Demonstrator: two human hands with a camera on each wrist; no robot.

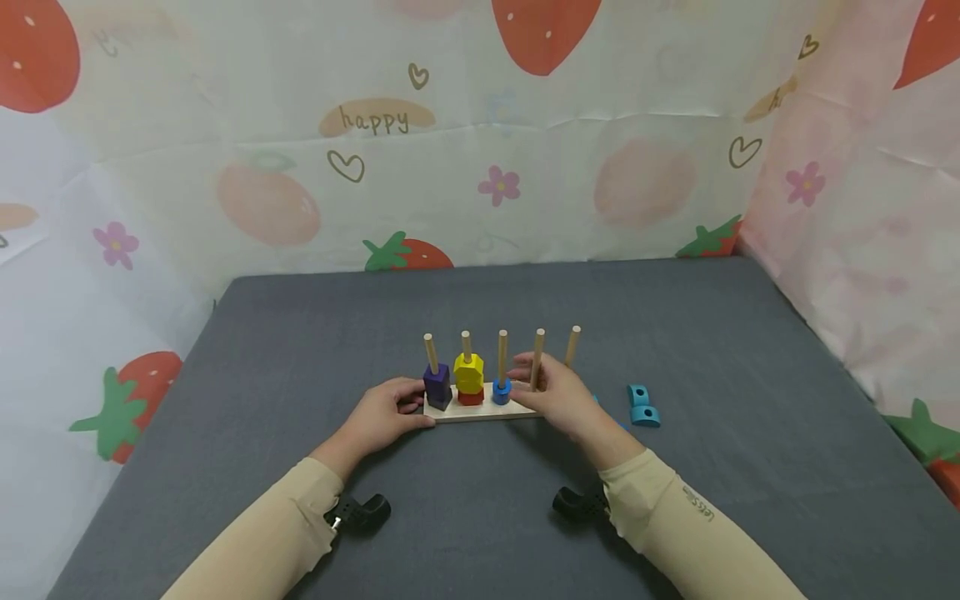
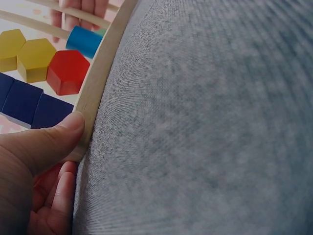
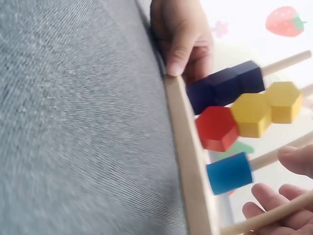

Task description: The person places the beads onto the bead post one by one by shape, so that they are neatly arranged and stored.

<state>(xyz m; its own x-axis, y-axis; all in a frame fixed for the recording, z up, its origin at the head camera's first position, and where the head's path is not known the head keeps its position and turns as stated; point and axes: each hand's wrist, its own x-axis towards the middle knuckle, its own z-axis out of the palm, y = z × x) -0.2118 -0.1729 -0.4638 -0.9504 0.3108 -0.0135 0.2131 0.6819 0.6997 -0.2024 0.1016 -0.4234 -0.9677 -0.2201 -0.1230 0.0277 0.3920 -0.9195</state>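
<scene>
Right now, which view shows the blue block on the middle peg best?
The right wrist view: the blue block appears largest there, its side facing the camera unobstructed. The left wrist view shows it smaller, near the top edge; the head view shows it smallest, close beside the right hand.

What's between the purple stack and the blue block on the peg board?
A red block with two yellow blocks stacked above it. All three views show them.

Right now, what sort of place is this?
Probably a staged tabletop booth: strawberry-print sheets behind and on both sides, a grey cloth-covered table, and a wooden peg board on it.
</scene>
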